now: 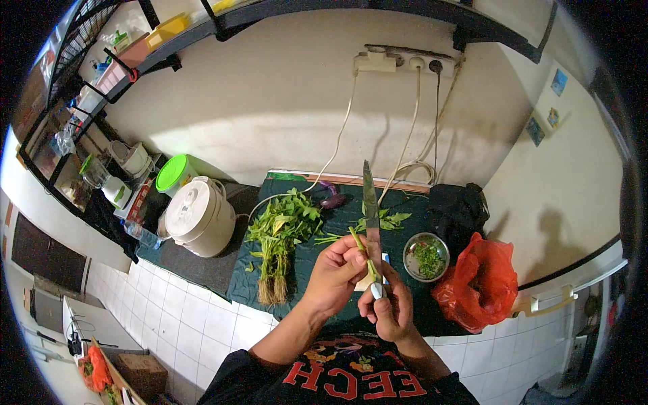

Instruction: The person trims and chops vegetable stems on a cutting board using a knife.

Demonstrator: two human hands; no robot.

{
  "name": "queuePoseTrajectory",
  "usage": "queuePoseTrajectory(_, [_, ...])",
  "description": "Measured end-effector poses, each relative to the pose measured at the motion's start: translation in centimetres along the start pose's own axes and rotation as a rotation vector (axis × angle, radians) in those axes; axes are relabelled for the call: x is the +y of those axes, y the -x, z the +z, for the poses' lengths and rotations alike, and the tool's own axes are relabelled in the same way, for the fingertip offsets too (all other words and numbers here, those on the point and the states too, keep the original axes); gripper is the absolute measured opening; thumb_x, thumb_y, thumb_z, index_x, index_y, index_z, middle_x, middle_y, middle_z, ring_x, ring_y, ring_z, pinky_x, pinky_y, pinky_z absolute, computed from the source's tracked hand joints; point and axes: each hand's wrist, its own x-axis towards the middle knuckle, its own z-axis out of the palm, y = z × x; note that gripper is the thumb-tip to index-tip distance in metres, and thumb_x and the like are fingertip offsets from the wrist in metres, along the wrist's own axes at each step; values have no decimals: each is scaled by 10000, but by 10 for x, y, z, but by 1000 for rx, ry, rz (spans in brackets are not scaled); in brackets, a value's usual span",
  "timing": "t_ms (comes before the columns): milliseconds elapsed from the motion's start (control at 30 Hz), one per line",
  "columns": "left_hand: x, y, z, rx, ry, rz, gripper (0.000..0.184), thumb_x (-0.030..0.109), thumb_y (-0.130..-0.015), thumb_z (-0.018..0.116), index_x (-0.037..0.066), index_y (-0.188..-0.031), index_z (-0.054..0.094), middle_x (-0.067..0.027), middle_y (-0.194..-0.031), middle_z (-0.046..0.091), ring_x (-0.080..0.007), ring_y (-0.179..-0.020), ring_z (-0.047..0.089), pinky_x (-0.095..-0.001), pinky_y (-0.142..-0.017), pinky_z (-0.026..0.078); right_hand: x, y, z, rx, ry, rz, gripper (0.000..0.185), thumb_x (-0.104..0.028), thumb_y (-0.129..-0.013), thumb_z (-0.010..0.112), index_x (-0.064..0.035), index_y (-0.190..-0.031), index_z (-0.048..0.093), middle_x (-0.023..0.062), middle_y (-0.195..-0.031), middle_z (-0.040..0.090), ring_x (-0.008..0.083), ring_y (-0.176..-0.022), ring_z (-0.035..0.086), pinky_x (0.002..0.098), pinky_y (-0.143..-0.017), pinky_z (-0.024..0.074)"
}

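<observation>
My left hand [341, 268] pinches a green stem [358, 241] between thumb and fingers. In my right hand [390, 307] is a kitchen knife [370, 202], gripped by its pale handle, with the blade pointing away from me toward the wall. The stem lies close beside the blade; whether they touch I cannot tell. Behind my hands a few leafy sprigs [393, 219] rest on the dark green tablecloth. To the left lies a bunch of leafy greens [287, 226] with roots attached. On the right a metal bowl [408, 258] holds chopped greens [428, 259].
A red plastic bag [482, 277] stands open at the table's right edge, near a black bag [459, 206]. Purple eggplant [332, 197] lies at the back. Left are a white rice cooker [200, 217] and a green-lidded tub [174, 173]. Cords hang from a wall socket strip [398, 62].
</observation>
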Motion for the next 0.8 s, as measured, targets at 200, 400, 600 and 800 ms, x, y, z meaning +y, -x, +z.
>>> queuePoseTrajectory(200, [-3,-2,-6,-23,-21,-25,300,187,-840,740,63,-1068,589,19,-888,597,-64,-729,517,-198,-599,376,1,0,-2,1,37,-29,686,-485,-979,447,64,-1382,359,23,-584,547,55,-438,414,203,-410,322])
queuePoseTrajectory(400, [8,-4,-3,-12,-86,-38,417,219,-862,720,60,-1204,543,-5,-917,624,-77,-781,545,-218,-665,421,-1,-2,-3,12,36,-32,642,-441,-991,442,76,-1365,378,28,-583,547,59,-436,418,207,-408,327])
queuePoseTrajectory(600, [9,-8,-8,27,-105,-13,519,230,-893,684,99,-1342,459,-24,-922,643,-72,-741,529,-215,-624,391,4,0,0,48,34,-21,579,-387,-1002,427,80,-1344,413,30,-586,547,56,-430,410,200,-413,331])
queuePoseTrajectory(800, [3,-10,-13,-16,-45,-16,536,210,-886,690,87,-1346,445,-37,-910,651,-97,-740,576,-210,-657,432,4,-4,0,35,32,32,678,-476,-974,457,100,-1330,414,19,-585,547,50,-431,417,198,-412,330])
